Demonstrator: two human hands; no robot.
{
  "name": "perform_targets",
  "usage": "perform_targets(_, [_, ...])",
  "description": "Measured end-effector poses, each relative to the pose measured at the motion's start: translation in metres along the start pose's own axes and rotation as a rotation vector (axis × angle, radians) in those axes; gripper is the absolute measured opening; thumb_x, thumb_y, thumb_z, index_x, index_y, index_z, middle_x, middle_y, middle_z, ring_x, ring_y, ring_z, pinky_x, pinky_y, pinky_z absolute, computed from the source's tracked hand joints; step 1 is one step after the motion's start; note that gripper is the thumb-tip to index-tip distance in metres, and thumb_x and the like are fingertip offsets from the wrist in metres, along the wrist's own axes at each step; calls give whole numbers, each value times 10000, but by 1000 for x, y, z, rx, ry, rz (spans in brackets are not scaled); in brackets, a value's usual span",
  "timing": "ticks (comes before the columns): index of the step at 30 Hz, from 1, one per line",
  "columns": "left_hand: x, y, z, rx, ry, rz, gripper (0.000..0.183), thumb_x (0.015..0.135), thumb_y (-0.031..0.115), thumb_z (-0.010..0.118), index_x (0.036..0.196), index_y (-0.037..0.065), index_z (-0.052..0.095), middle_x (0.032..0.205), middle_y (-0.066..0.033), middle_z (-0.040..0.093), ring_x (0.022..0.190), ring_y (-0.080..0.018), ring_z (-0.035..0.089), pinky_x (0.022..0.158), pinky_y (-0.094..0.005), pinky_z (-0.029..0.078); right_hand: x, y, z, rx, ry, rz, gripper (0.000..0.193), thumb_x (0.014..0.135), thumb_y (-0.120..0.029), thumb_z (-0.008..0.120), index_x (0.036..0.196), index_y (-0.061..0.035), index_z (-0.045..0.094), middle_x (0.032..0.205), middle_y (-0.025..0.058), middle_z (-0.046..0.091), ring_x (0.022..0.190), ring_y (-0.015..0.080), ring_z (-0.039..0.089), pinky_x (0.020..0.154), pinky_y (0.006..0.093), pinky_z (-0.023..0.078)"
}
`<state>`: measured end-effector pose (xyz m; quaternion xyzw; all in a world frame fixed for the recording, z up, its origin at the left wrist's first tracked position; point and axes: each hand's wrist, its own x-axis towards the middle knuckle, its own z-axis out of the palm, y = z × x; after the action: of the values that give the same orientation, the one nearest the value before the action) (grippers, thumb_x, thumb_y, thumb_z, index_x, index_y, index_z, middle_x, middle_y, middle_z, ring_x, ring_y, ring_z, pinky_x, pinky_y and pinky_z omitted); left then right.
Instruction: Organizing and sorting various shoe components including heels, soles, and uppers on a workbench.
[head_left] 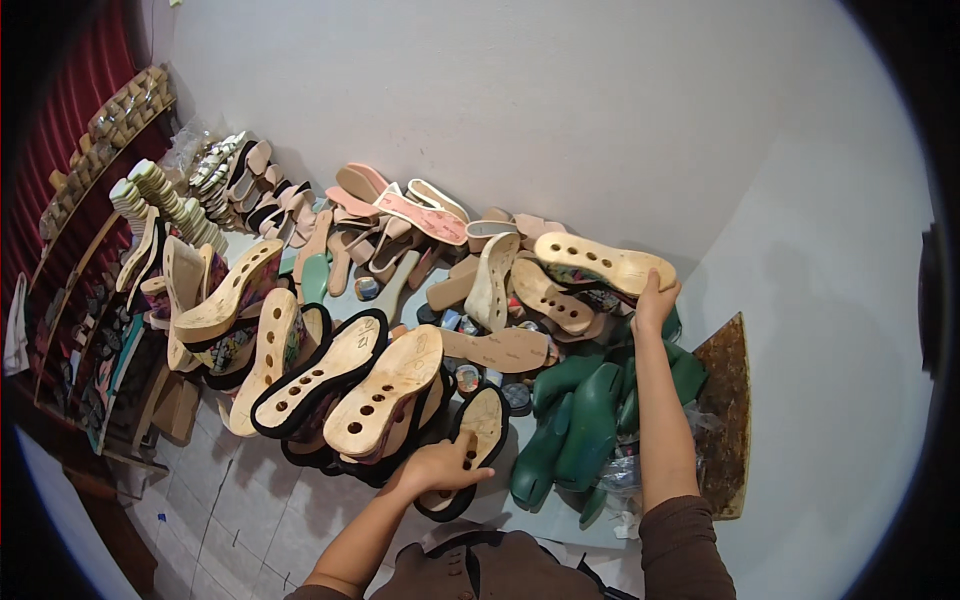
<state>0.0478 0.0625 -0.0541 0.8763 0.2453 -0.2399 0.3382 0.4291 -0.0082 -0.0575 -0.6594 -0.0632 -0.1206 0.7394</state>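
Note:
My right hand grips the heel end of a pale wooden wedge sole with a row of holes and a patterned side, held over the far right of the pile. My left hand lies at the near edge, closed on a black-rimmed wedge sole, its thumb stretched across it. Part of that hand's grip is hidden. Just left of it are a bare wooden wedge sole and another with a black rim, both with holes.
Dark green shoe lasts lie beneath my right forearm. A rust-brown board leans at the right. Pink sandals and other soles are heaped along the wall. A shelf rack with shoe parts stands at the left, beside a red curtain.

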Motion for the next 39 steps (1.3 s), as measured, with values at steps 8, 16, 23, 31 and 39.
perform_targets(8, [9, 12, 10, -290, -29, 31, 943, 735, 357, 673, 1396, -6, 106, 802, -167, 643, 630, -214, 635, 633, -305, 503, -5, 54, -37, -180, 101, -165, 396, 896, -211, 541, 1154, 46, 385, 1126, 183, 455, 1051, 283, 472, 925, 377, 367])
perform_targets(16, [17, -13, 9, -493, -36, 37, 938, 755, 318, 700, 1400, -4, 101, 970, -192, 605, 645, -175, 607, 590, -275, 484, -16, 67, -63, -474, -92, 87, 472, 790, -253, 658, 1099, 57, 479, 1132, 202, 454, 1049, 333, 484, 911, 396, 386])
perform_targets(23, [17, -27, 17, -604, 26, 78, 948, 736, 291, 734, 1399, -3, 124, 1129, -191, 533, 756, -165, 591, 645, -269, 485, -45, 21, -71, -952, -353, 34, 568, 758, -265, 663, 1143, 86, 437, 1178, 230, 430, 1093, 369, 449, 934, 437, 372])
perform_targets(31, [31, -47, 44, -712, 152, -75, 826, 772, 177, 646, 1399, 7, 135, 1109, -172, 530, 966, -193, 548, 821, -277, 449, -204, 0, -82, -221, -788, 203, 648, 833, -244, 612, 1331, -1, 276, 1221, 209, 380, 1140, 285, 415, 967, 357, 339])
perform_targets(39, [41, -49, 40, -1224, -8, 127, 628, 818, 165, 585, 1333, -7, 269, 1100, -99, 541, 910, -121, 554, 768, -238, 456, -309, 24, -100, 46, -834, 1109, 699, 878, -460, 513, 1377, -68, 219, 1352, 103, 357, 1180, 214, 414, 985, 349, 325])
